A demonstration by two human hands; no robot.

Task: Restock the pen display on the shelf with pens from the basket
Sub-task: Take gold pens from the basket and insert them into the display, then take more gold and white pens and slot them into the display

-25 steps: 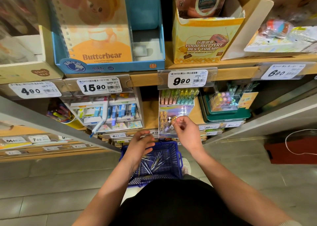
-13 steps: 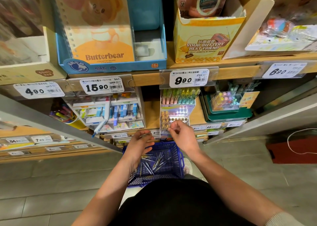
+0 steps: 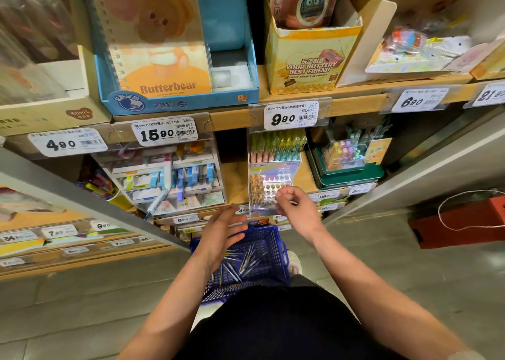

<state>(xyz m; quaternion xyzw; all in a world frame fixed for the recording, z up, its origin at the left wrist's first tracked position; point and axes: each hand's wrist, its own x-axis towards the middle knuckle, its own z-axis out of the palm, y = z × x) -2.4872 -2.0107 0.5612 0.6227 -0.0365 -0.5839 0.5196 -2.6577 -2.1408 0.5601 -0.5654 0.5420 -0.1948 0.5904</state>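
Shop shelving w/ price tags. Pen display (image 3: 269, 184) on lower shelf (image 3: 235, 180), partly filled. Right hand (image 3: 296, 209) at its front, fingertips pinched, contents unclear. Left hand (image 3: 221, 232) spread flat over blue basket (image 3: 276, 246) w/ loose pens (image 3: 246, 262).

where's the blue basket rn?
Head view, bottom centre: the blue basket sits low in front of the shelves, under the left hand and below the pen display, with loose pens inside.
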